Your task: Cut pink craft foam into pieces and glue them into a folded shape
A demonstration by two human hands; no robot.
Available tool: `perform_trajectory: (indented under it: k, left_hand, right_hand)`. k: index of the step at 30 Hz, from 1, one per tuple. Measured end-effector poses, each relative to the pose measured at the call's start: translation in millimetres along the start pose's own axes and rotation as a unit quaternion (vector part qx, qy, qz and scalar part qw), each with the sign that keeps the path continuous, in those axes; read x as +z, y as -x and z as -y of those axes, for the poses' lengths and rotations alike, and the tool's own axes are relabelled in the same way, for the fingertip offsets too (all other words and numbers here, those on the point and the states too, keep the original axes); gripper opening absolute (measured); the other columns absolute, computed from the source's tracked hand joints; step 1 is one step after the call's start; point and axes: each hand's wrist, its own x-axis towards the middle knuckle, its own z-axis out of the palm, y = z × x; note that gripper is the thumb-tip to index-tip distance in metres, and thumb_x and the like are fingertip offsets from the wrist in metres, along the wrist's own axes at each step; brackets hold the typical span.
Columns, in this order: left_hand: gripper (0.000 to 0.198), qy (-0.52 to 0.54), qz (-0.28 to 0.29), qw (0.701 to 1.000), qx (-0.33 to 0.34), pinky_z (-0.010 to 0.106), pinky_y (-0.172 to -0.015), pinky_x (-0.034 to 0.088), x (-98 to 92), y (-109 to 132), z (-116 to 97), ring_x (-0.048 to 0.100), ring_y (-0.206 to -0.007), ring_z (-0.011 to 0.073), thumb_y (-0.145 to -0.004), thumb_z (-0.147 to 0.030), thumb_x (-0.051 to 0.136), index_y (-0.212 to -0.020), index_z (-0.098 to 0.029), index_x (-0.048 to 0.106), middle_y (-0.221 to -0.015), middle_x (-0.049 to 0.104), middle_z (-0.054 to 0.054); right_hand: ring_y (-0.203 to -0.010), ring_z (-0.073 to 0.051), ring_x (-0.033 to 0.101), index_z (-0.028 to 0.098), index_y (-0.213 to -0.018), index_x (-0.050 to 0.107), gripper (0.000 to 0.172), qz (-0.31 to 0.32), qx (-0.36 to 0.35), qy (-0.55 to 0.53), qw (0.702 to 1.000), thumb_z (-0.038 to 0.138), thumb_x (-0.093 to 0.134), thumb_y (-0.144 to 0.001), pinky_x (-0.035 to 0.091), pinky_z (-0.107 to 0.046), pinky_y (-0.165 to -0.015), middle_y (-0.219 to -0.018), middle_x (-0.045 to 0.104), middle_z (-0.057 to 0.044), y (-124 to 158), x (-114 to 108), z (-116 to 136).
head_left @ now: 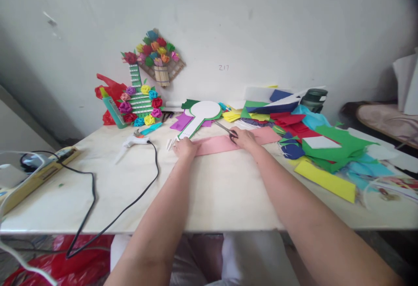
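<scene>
A long strip of pink crepe-like paper (215, 145) lies flat across the middle of the table. At its left end is my left hand (185, 147), closed on the paper's edge, with the fingertips partly hidden. My right hand (244, 139) grips a pair of scissors (225, 128) by the dark handles, resting over the strip. The blades point left and away from me, beyond the strip's far edge. Just behind my left hand lies a white, green-edged paddle-shaped cutout (205, 111). Small white rolled pieces (170, 144) lie beside that hand.
A white glue gun (132, 143) with a black cord lies to the left, near a power strip (42, 175). Behind stand a green glue bottle (113, 109) and a guitar-shaped flower craft (143, 99). Coloured paper (342, 144) and a folded yellow piece (325, 180) cover the right side.
</scene>
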Motion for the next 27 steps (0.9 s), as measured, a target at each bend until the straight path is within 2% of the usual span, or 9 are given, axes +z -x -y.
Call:
perform_trajectory:
  k: [7, 10, 13, 15, 18, 22, 27]
  left_hand:
    - [0.023, 0.045, -0.017, 0.999, 0.02, 0.036, -0.076, 0.039, 3.7, -4, 7, 0.058, -0.085, 0.0255, -0.068, -0.043, 0.054, -0.076, -0.023, 0.06, -0.083, 0.065, 0.008]
    - [0.023, 0.059, -0.026, 0.998, 0.01, 0.035, -0.07, 0.04, 4.2, -4, 7, 0.059, -0.084, 0.0258, -0.07, -0.044, 0.052, -0.077, -0.023, 0.06, -0.083, 0.065, 0.008]
    - [0.023, 0.07, -0.033, 0.997, 0.002, 0.033, -0.069, 0.041, 4.4, -3, 7, 0.057, -0.086, 0.0245, -0.073, -0.042, 0.049, -0.085, -0.025, 0.06, -0.087, 0.065, 0.006]
    - [0.024, 0.071, -0.065, 0.995, 0.029, 0.032, -0.072, 0.041, 4.2, -2, 7, 0.054, -0.092, 0.0233, -0.074, -0.036, 0.048, -0.094, -0.026, 0.058, -0.094, 0.063, 0.005]
    - [0.027, 0.036, -0.113, 0.986, 0.114, 0.033, -0.082, 0.037, 4.2, 1, 5, 0.047, -0.102, 0.0234, -0.073, -0.03, 0.051, -0.098, -0.025, 0.059, -0.102, 0.06, 0.006]
    - [0.026, -0.015, -0.057, 0.983, 0.175, 0.038, -0.088, 0.033, 4.2, 4, 3, 0.044, -0.104, 0.0259, -0.07, -0.042, 0.054, -0.086, -0.024, 0.065, -0.099, 0.061, 0.007]
    - [0.034, -0.011, -0.024, 0.987, 0.16, 0.038, -0.086, 0.034, 0.8, 5, 1, 0.047, -0.102, 0.027, -0.066, -0.049, 0.057, -0.085, -0.023, 0.066, -0.099, 0.062, 0.008]
  right_hand:
    - [-0.089, -0.021, 0.058, 0.03, -0.115, 0.05, 0.037, -0.042, 0.054, 0.023, 0.997, 0.031, 0.047, -0.078, 0.04, -0.029, -0.069, -0.1, 0.064, -0.005, 2, 3, 5]
    - [-0.095, -0.021, 0.056, 0.028, -0.116, 0.051, 0.037, -0.077, 0.079, 0.023, 0.994, 0.03, 0.046, -0.079, 0.039, -0.029, -0.073, -0.103, 0.063, -0.007, 5, 1, 7]
    - [-0.096, -0.022, 0.055, 0.023, -0.121, 0.047, 0.042, -0.094, 0.107, 0.024, 0.99, 0.029, 0.047, -0.079, 0.04, -0.03, -0.073, -0.102, 0.062, -0.009, 6, 0, 8]
    - [-0.095, -0.022, 0.056, 0.021, -0.116, 0.052, 0.038, -0.081, 0.121, 0.032, 0.989, 0.028, 0.048, -0.078, 0.04, -0.03, -0.073, -0.099, 0.063, -0.011, 5, 0, 9]
    - [-0.092, -0.022, 0.057, 0.02, -0.103, 0.059, 0.029, -0.046, 0.132, 0.034, 0.99, 0.026, 0.049, -0.077, 0.041, -0.029, -0.07, -0.099, 0.063, -0.011, 3, 1, 7]
    - [-0.089, -0.022, 0.059, 0.018, -0.1, 0.06, 0.027, -0.029, 0.125, 0.026, 0.991, 0.024, 0.048, -0.077, 0.042, -0.027, -0.067, -0.097, 0.064, -0.011, 1, -1, 6]
    - [-0.09, -0.023, 0.059, 0.016, -0.098, 0.062, 0.026, 0.009, 0.122, 0.054, 0.991, 0.024, 0.052, -0.075, 0.043, -0.028, -0.067, -0.098, 0.063, -0.013, 1, -9, 12]
